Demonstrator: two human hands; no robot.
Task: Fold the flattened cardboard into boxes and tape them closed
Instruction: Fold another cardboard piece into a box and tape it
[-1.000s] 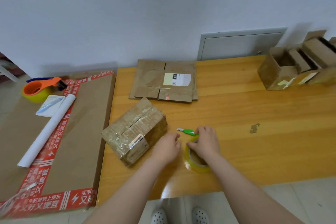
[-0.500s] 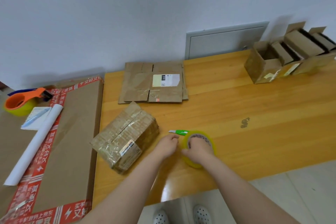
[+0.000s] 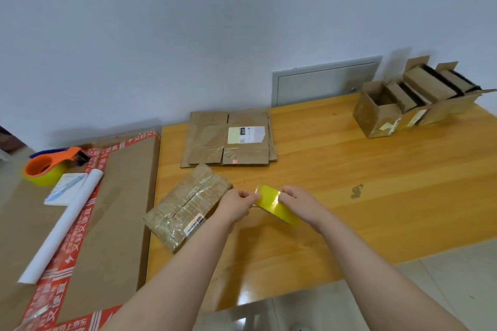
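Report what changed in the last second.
The tape roll rose off the table, tilted; the right hand grips it, the left hand now pinches its edge. The green cutter is hidden. The taped box and flat cardboard stayed put.

Pale wall (image 3: 188, 35), wooden table (image 3: 376, 209), glossy tiled floor (image 3: 443, 277)

Both hands (image 3: 236, 205) (image 3: 301, 203) grip yellow tape roll (image 3: 277, 205) — beside taped box (image 3: 185, 209)
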